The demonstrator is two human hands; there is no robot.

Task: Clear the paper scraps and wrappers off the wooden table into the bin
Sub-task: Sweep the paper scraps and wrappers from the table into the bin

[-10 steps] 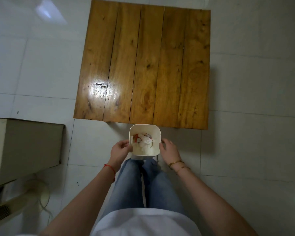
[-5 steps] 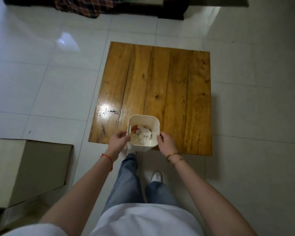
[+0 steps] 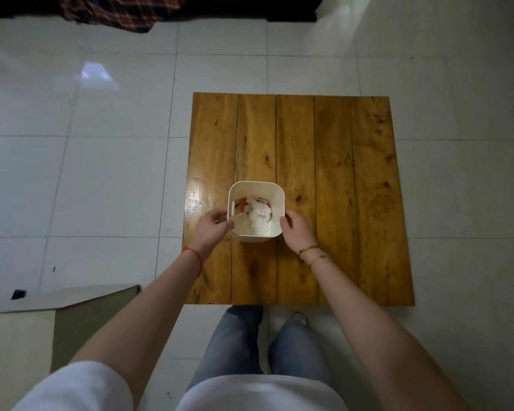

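A small white square bin [image 3: 276,200] is over the left-centre of the wooden table [image 3: 339,188]. Inside it lie crumpled white paper scraps [image 3: 258,221] and red-and-white wrappers [image 3: 245,206]. My left hand [image 3: 212,231] grips the bin's left wall and my right hand [image 3: 297,232] grips its right wall. Whether the bin rests on the planks or hangs just above them cannot be told. No scraps show on the tabletop.
White floor tiles [image 3: 86,173] surround the low table. A beige box [image 3: 42,327] stands at the lower left. Dark furniture with a plaid cloth [image 3: 110,10] lines the far edge. My legs [image 3: 261,345] stand at the table's near edge.
Both hands have carried the bin from the floor by my legs forward and over the tabletop. The view has pulled back and risen, showing the whole table.
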